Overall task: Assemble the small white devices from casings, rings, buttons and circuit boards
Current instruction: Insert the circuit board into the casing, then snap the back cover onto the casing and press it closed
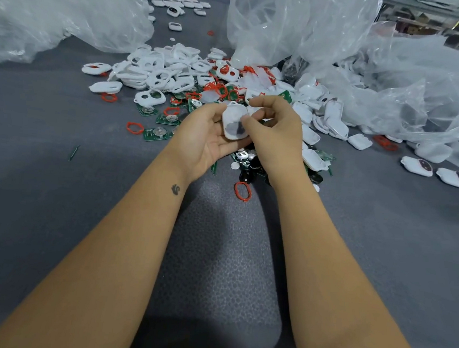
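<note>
Overhead, a grey surface (55, 186) carries crumpled clear plastic bags (56, 11) at the far side. Nearer lies a heap of white casings (159, 70), green circuit boards (157, 133) and red rings (242, 191). Above it, at centre, the left hand (203, 138) cradles one white casing (234, 121), fingers curled beneath. The right hand (276, 130) pinches its right edge with thumb and fingers.
</note>
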### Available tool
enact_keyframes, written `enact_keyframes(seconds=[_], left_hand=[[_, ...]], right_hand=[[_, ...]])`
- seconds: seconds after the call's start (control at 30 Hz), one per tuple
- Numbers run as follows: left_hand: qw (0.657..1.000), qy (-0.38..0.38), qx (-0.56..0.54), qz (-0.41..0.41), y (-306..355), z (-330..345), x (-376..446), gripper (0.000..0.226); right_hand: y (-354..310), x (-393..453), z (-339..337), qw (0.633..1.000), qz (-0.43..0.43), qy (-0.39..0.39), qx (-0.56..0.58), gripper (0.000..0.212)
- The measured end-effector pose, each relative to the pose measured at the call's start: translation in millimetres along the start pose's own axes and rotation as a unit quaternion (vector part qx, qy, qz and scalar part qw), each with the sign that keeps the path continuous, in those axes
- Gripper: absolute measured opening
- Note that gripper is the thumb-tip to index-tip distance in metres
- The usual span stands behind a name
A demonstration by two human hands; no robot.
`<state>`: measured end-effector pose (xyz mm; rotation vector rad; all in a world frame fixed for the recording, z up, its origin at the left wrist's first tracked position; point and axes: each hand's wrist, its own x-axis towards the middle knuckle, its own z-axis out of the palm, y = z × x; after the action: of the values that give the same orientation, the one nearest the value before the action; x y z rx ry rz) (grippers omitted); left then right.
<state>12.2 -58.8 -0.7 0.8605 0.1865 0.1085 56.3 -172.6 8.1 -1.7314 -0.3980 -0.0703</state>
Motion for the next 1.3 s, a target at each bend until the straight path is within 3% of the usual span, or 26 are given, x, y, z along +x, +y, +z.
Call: enact_keyframes(seconds=[0.17,0.3,0.47,0.63,0.83,1.03,1.2,1.3], left_hand=[[0.999,0.002,0.04,0.032,-3.1,0.2,0.5,0.017],[0.996,0.056,0.03,0.064,-2.0,-3.6,3.6,0.01],[0.99,0.104,0.015,0.098,0.9,-7.8,4.2,0.008],[0.988,0.114,-0.001,0.108,1.0,-7.8,5.3,0.01],[0.985,0.121,-0.035,0.115,1.8,-7.0,6.6,0.006],[0.984,0.128,-0.04,0.114,1.7,-7.9,6.3,0.012],[0.986,0.125,-0.016,0.106,1.5,-7.9,5.0,0.011],[0.986,0.125,0.013,0.108,1.7,-7.6,4.6,0.012]], right_hand=[[2.3,0.0,0.6,1.0,-0.017,0.002,-0.016,0.015],[3.7,7.5,-11.1,0.993,0.002,0.113,0.044,0.01],[12.6,14.9,-26.8,0.98,0.048,0.19,-0.027,0.015],[16.4,14.6,-26.3,0.976,0.013,0.104,-0.192,0.027],[22.8,14.3,-22.5,0.921,-0.033,0.024,-0.388,0.037],[25.6,13.2,-19.0,0.905,-0.07,-0.021,-0.42,0.032],[19.3,11.5,-16.3,0.948,-0.074,-0.035,-0.309,0.018],[15.3,10.8,-17.0,0.962,-0.058,-0.003,-0.265,0.025]])
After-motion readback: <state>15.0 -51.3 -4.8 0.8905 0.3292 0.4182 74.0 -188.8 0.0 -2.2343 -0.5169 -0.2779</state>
